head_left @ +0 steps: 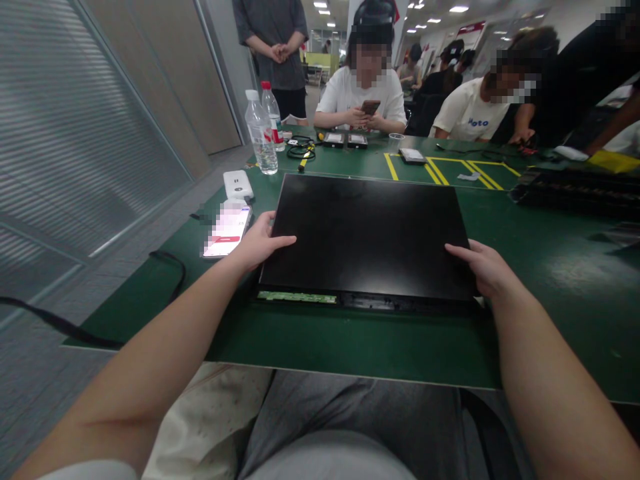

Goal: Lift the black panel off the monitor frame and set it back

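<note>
A flat black display panel (365,233) lies in front of me above the green table (350,347). Along its near edge show a narrow green circuit board (297,297) and a dark strip (400,303). My left hand (263,241) grips the panel's left side, thumb on the screen face and fingers beneath the edge. On the right side, my right hand (483,265) holds it the same way, its thumb on the face. The undersides of both grips are hidden by the panel. Whether the panel rests on the table or is lifted slightly, I cannot tell.
Left of the panel lie a lit phone (227,230) and a white power bank (238,185). Two plastic bottles (263,137) stand behind them. Cables (301,148), drives (334,139) and a black bundle (570,190) are farther off. Several people are around the far side.
</note>
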The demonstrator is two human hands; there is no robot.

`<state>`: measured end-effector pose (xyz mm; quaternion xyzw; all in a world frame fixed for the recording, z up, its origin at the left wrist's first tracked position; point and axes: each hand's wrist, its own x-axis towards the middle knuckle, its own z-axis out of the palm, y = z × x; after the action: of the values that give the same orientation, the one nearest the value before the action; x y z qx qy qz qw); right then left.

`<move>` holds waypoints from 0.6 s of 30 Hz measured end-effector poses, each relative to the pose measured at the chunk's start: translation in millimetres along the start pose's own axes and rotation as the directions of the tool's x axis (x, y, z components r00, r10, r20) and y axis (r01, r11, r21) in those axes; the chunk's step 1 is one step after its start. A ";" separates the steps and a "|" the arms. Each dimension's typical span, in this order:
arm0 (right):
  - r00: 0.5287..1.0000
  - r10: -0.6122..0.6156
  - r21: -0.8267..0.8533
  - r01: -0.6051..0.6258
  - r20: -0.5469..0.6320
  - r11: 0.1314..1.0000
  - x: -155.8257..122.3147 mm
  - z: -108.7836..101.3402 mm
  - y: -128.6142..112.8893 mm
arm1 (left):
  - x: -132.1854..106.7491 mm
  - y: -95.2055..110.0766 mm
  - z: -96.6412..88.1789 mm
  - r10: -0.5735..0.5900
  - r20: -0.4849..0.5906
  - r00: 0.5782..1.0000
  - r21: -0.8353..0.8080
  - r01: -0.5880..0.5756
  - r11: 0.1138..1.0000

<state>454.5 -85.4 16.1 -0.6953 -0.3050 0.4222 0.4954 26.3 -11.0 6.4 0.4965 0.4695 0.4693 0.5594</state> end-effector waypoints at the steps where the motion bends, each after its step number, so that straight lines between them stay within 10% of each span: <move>1: 1.000 -0.004 -0.003 0.004 -0.003 1.000 0.0 0.2 0.0 | -0.2 0.2 0.3 0.000 0.001 1.000 0.002 0.000 1.000; 18: 0.998 -0.045 -0.040 0.044 -0.031 0.998 2.5 -0.4 -0.1 | 0.4 -0.2 0.9 0.007 0.012 1.000 -0.003 -0.007 1.000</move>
<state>456.0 -83.5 15.6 -0.7046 -0.3208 0.3937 0.4956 27.2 -10.7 6.2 0.5001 0.4639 0.4690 0.5610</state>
